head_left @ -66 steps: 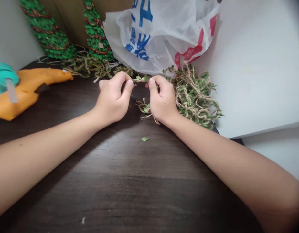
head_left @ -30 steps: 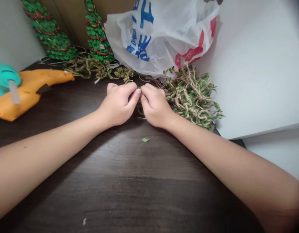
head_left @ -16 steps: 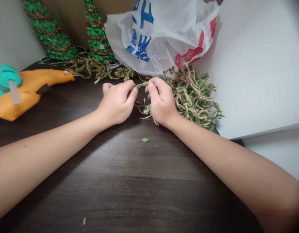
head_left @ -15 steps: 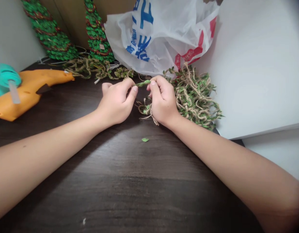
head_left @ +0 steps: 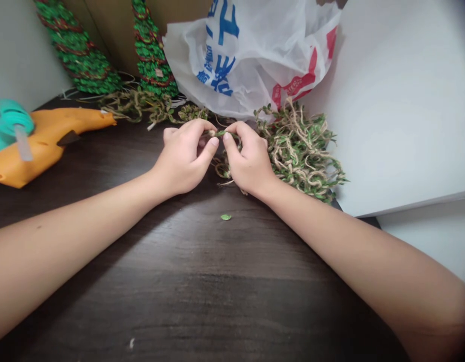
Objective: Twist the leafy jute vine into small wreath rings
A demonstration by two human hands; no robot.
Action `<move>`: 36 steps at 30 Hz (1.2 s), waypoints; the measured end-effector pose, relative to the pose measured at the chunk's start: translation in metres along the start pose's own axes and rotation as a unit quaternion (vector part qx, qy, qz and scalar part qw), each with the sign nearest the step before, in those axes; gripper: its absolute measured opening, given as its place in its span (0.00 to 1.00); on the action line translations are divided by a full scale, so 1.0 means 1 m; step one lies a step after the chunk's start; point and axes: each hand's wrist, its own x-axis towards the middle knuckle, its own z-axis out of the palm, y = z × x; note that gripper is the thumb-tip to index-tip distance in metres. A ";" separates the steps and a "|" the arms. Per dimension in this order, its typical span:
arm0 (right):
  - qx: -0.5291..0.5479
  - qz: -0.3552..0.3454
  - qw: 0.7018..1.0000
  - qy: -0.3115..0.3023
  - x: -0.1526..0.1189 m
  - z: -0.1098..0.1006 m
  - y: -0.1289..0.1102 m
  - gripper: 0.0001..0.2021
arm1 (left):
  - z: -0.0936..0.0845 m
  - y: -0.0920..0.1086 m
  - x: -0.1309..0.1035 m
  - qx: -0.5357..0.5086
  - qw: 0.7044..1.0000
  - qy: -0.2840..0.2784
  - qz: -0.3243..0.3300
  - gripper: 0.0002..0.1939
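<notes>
Between my two hands runs a short stretch of leafy twine garland (head_left: 219, 133), brown cord with small green leaves. My left hand (head_left: 187, 156) pinches one side of it between thumb and forefinger. From the other side, my right hand (head_left: 250, 160) grips it the same way, thumb tips close together. Just right of my right hand lies a tangled heap of the same garland (head_left: 302, 151). Loose cord ends show under my right hand. A single detached green leaf (head_left: 225, 217) rests on the dark wooden table (head_left: 202, 281) nearer to me.
An orange and teal glue gun-like tool (head_left: 47, 136) lies at the left. Two green tinsel trees (head_left: 153, 55) stand at the back, with more twine (head_left: 142, 104) at their feet. Behind the heap is a white plastic bag (head_left: 255, 55); a white panel (head_left: 401, 110) borders the right.
Both hands have drawn closer together along the garland, so less of it shows between them. My right thumb has shifted left. The loose leaf has stayed put.
</notes>
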 end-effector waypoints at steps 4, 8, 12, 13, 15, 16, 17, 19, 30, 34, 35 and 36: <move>0.001 0.006 1.000 0.010 0.002 0.000 0.002 0.10 | -0.001 0.000 0.001 0.006 1.000 -0.004 -0.010 0.11; -0.012 -0.016 0.999 -0.028 0.000 -0.002 -0.004 0.12 | 0.000 -0.001 0.002 0.019 1.000 -0.025 0.002 0.13; -0.017 -0.015 0.999 -0.031 -0.001 -0.002 -0.007 0.13 | 0.001 -0.001 0.002 0.007 0.998 -0.048 0.036 0.14; -0.022 -0.008 0.999 -0.030 -0.001 -0.002 -0.006 0.13 | 0.001 0.000 0.002 0.004 0.998 -0.050 0.043 0.15; -0.038 -0.003 0.999 -0.039 -0.001 -0.001 -0.004 0.12 | 0.000 0.001 0.001 -0.003 0.997 -0.048 0.052 0.15; -0.049 -0.006 0.998 -0.051 -0.001 -0.001 -0.004 0.12 | -0.001 0.002 0.001 -0.008 0.997 -0.044 0.055 0.15; -0.057 -0.013 0.996 -0.069 -0.001 0.000 -0.003 0.12 | -0.002 0.002 0.001 -0.011 0.998 -0.039 0.055 0.15; -0.067 -0.026 0.992 -0.107 -0.001 0.000 -0.004 0.11 | -0.002 0.002 0.001 -0.013 0.998 -0.030 0.050 0.15; 0.007 -0.072 0.992 -0.099 -0.001 -0.001 -0.005 0.14 | -0.001 0.001 0.002 0.006 1.000 0.013 0.000 0.15; 0.059 -0.050 0.997 -0.013 0.002 -0.002 -0.002 0.13 | 0.000 -0.002 0.002 0.023 0.999 0.019 -0.017 0.15; 0.058 -0.038 0.998 0.000 0.002 -0.002 -0.002 0.13 | 0.000 -0.003 0.002 0.028 0.999 0.022 -0.022 0.15; 0.052 -0.027 0.998 0.007 0.003 -0.002 -0.002 0.13 | 0.001 -0.004 0.001 0.030 0.999 0.028 -0.028 0.14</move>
